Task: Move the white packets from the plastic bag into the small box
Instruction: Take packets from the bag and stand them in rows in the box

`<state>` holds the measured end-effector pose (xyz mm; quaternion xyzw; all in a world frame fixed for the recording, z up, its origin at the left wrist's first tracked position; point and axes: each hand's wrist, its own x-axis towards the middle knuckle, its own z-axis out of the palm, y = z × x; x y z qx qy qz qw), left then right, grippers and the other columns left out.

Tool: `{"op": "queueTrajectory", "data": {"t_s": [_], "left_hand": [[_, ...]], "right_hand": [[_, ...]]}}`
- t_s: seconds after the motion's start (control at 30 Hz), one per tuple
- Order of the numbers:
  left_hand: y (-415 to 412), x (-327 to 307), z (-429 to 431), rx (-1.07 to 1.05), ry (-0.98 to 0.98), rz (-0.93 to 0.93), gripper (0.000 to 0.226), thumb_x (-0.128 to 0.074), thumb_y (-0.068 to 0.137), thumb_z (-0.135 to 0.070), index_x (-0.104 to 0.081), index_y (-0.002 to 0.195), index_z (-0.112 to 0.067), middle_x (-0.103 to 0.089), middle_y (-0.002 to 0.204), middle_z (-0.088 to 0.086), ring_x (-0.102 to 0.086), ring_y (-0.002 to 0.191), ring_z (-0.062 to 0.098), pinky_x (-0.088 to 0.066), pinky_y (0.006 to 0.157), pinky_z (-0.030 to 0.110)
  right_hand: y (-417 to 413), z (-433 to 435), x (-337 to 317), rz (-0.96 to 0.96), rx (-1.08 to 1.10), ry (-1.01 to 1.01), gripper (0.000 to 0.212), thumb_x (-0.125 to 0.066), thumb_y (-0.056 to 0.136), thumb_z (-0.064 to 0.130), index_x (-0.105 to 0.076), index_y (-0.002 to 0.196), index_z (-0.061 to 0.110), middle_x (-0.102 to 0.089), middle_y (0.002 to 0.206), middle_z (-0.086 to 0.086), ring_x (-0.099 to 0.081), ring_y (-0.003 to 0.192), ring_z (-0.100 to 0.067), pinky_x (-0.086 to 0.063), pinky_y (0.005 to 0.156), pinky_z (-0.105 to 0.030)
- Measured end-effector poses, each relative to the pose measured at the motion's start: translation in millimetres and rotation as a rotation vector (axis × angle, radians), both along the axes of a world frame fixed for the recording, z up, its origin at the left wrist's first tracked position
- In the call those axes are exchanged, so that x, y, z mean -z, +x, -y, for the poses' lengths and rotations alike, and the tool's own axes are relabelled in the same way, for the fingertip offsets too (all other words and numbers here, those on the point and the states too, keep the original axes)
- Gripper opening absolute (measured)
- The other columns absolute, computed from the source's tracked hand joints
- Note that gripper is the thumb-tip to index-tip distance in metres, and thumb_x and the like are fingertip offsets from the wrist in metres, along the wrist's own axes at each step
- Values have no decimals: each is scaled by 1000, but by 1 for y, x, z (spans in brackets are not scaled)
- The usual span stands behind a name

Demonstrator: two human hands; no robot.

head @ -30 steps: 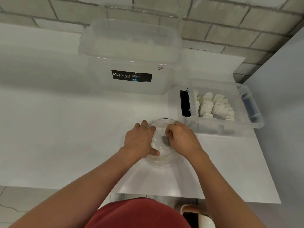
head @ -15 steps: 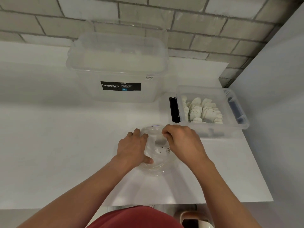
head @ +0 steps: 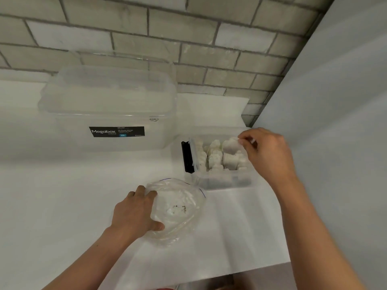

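Two clear plastic boxes are standing on the white tabletop (head: 62,195). The large box (head: 109,114) with rounded corners and a black label is sitting at the back against the grey brick wall (head: 146,38). The small box (head: 219,182) is sitting just beside it to the right, open-topped, with one black latch (head: 187,156) hanging at its left end. White packets (head: 217,160), soft and lumpy, are filling the small box in a heap too crowded to count exactly.

One plastic bag (head: 188,197), thin, crinkled and see-through with a blue line along its mouth, is lying on the tabletop in front of the small box, its far edge nearly touching the box wall. A few dark specks are lying inside it.

The left hand (head: 136,214) is gripping the bag's left rim, fingers curled over the top edge and thumb pressing the near side, keeping the mouth wide. The right hand (head: 270,155) is hovering over the far right corner of the small box, thumb and forefinger closed in a pinch on one white packet (head: 231,144) above the heap.

The tabletop is lying bare and smooth to the left and in front of the bag. On the right a plain grey panel (head: 335,101) is running close along the small box, and the tabletop's near edge is cutting across below the forearms.
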<state>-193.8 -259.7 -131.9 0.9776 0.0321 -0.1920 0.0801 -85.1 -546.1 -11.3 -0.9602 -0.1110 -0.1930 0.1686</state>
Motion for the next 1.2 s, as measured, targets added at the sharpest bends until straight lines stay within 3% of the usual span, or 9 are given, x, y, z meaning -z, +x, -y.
{"op": "queueTrajectory", "data": {"t_s": [0.17,0.4,0.57,0.87,1.03,1.2], "left_hand": [[2,-4,-1,2,-2,-15,96,-71,63,-74,-36,144,-37,-40,128,-7,-49,113,14,-42,73,27],[5,-4,2,-23,0,-22,99,-73,57,-73,-38,143,-39,-42,126,-9,-51,110,14,-44,74,27],[5,-4,2,-34,5,-22,99,-73,56,-73,-39,142,-40,-42,125,-9,-51,109,14,-43,72,28],[4,-2,1,-30,1,-8,97,-74,57,-73,-40,140,-38,-42,123,-8,-51,108,15,-42,72,28],[0,3,0,-31,-29,30,98,-72,60,-74,-35,144,-41,-41,129,-6,-49,112,17,-48,79,31],[-4,8,-2,-39,-184,127,82,-63,74,-76,-30,144,-48,-19,156,-4,-56,116,24,-53,84,38]], "right_hand": [[36,20,13,-251,127,-312,18,-62,94,20,-74,96,33,-72,102,0,-66,89,-34,-54,71,-37],[56,23,42,-487,86,-373,18,-65,90,23,-74,91,39,-68,107,0,-65,94,-30,-52,75,-33],[70,15,50,-511,71,-399,14,-68,90,25,-71,88,38,-67,106,-2,-64,92,-27,-51,71,-32],[77,11,63,-511,92,-570,23,-57,97,22,-68,116,27,-63,117,-8,-61,108,-33,-52,80,-38],[67,18,53,-427,101,-411,25,-62,95,29,-70,118,34,-67,118,-10,-65,102,-36,-56,83,-40],[26,39,43,-185,133,24,14,-69,92,26,-77,103,26,-76,102,2,-68,90,-28,-55,79,-36]]}}
